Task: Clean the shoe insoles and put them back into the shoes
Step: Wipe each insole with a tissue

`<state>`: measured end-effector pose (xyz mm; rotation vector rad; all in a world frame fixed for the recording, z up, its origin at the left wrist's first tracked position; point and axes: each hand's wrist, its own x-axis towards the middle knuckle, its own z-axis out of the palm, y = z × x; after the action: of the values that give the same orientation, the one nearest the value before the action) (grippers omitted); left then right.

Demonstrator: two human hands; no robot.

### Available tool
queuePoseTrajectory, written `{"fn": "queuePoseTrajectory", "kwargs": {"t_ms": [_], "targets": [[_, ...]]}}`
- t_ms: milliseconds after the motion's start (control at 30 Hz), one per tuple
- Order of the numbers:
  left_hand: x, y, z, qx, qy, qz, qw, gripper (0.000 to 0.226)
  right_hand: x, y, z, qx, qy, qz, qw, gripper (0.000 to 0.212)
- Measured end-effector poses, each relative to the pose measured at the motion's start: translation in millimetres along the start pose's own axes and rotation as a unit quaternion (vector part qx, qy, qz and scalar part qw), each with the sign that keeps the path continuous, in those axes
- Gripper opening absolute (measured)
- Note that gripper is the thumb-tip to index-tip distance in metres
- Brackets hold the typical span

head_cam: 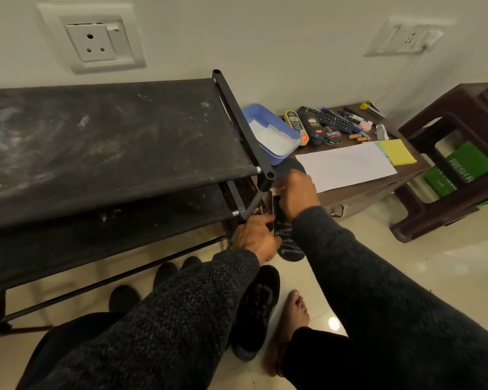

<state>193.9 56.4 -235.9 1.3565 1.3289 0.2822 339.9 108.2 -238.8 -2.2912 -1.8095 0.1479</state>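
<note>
A dark insole [290,246] with a dotted near end is held upright between my hands, beside the corner of the shoe rack [110,142]. My left hand [255,237] grips its lower part. My right hand [296,192] is curled over its upper half and pinches a small white wipe [277,190] against it. The insole's rounded top end pokes out above my right hand. A black lace-up shoe [259,308] lies on the floor below my left forearm. Whether an insole is inside it cannot be seen.
A low brown table [358,190] holds a blue tub [268,130] with white tissue, polish bottles, a remote, a white sheet and yellow sticky notes. A brown plastic stool [457,170] stands at right. More dark shoes [165,273] sit under the rack. My bare foot [290,319] rests on the tiles.
</note>
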Motion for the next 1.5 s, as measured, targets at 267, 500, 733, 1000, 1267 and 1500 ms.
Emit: {"fn": "queuePoseTrajectory", "kwargs": {"t_ms": [267, 500, 733, 1000, 1267, 1500], "targets": [[-2, 1, -1, -0.056, 0.006, -0.021, 0.998, 0.066, -12, 1, -2, -0.029, -0.029, -0.025, 0.999, 0.01], [-4, 1, 0, -0.035, 0.013, -0.023, 0.999, 0.065, -79, 20, -2, -0.013, -0.039, -0.102, 0.994, 0.015], [-1, 4, 2, 0.033, -0.02, 0.029, 0.999, 0.077, -44, 33, -2, 0.014, -0.001, -0.022, 1.0, 0.023], [10, 7, 2, -0.003, -0.056, 0.008, 0.998, 0.072, -26, 37, -6, 0.06, 0.005, 0.119, 0.991, 0.022], [17, 4, 8, -0.029, -0.043, -0.001, 0.999, 0.062, -85, 35, -3, 0.036, 0.013, 0.031, 0.999, 0.019], [20, 4, 7, -0.028, -0.052, 0.014, 0.998, 0.06, -48, 29, -6, 0.041, 0.036, 0.092, 0.994, 0.022]]}}
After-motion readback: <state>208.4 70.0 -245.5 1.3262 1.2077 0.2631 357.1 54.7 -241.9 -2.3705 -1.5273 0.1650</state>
